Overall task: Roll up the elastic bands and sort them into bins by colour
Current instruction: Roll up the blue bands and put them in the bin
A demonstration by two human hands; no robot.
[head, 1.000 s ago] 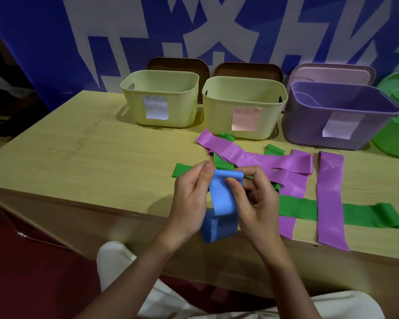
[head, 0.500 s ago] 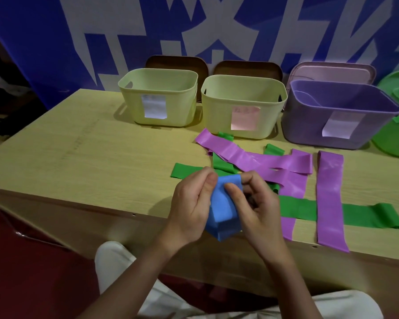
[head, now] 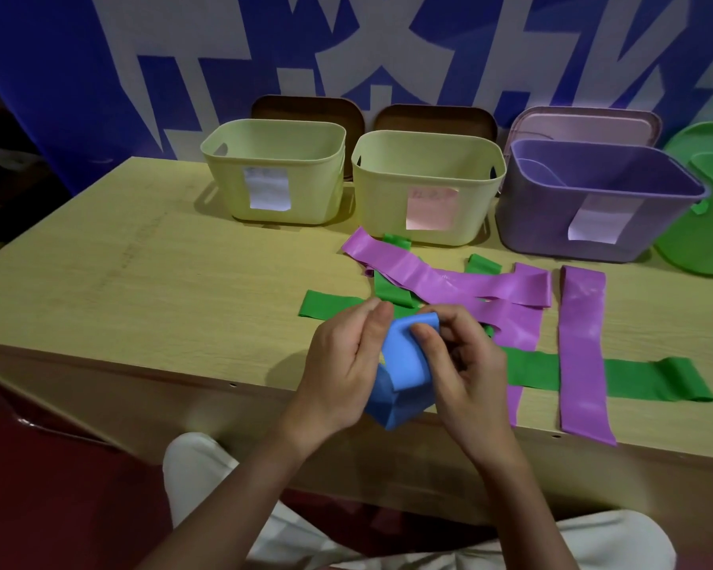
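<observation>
A blue elastic band (head: 402, 370), partly rolled, is held over the table's front edge between both hands. My left hand (head: 342, 364) grips its left side and my right hand (head: 466, 364) pinches the rolled top with thumb and fingers. Behind my hands, several purple bands (head: 583, 347) and green bands (head: 634, 380) lie flat and crossed on the wooden table (head: 161, 290). Along the back stand two pale yellow bins (head: 276, 170) (head: 427, 187) and a purple bin (head: 593, 203), each with a paper label.
A green container (head: 708, 207) sits at the far right edge. Brown lids and a pink lid (head: 581, 125) lean behind the bins against a blue and white wall. The table's left half holds nothing but bare wood. My knees in light trousers are below the table edge.
Both hands have rolled the blue band tighter; the loose loop hanging below has grown shorter. The bands on the table have not moved.
</observation>
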